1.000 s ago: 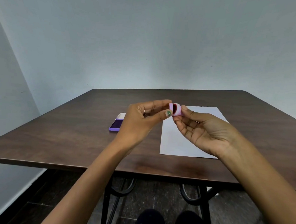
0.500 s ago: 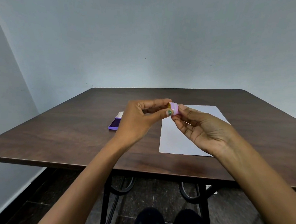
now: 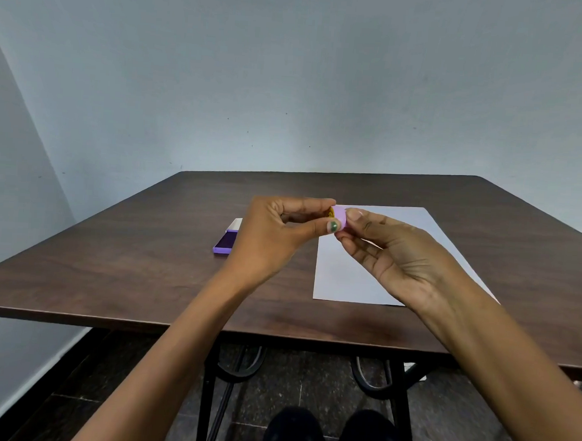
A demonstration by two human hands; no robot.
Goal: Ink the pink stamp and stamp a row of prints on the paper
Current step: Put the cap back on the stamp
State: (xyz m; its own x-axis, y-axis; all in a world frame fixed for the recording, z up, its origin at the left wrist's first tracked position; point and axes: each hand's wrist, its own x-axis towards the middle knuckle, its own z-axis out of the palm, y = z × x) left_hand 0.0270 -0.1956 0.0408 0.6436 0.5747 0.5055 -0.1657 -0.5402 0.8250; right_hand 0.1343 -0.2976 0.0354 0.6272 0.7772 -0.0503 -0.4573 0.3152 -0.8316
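Head view is showing the person holding the pink stamp (image 3: 340,217) up in the air between both hands, above the near-left part of the paper (image 3: 379,256) and well clear of the surface (image 3: 144,262). The left hand (image 3: 275,236) is pinching its left side between thumb and forefinger, and the right hand (image 3: 393,250) is pinching its right side with the fingertips (image 3: 353,214), so each grip is closing on the stamp. It is looking like a small round piece of pale pink-lilac plastic, with something yellow showing at the left end. I am judging it very light and stiff, maybe a little smooth, so holding it by the round wall and keeping fingers off the printing face seems best. The purple ink pad (image 3: 225,242) is lying open to the left, just beside the left hand. The paper is showing no prints yet.
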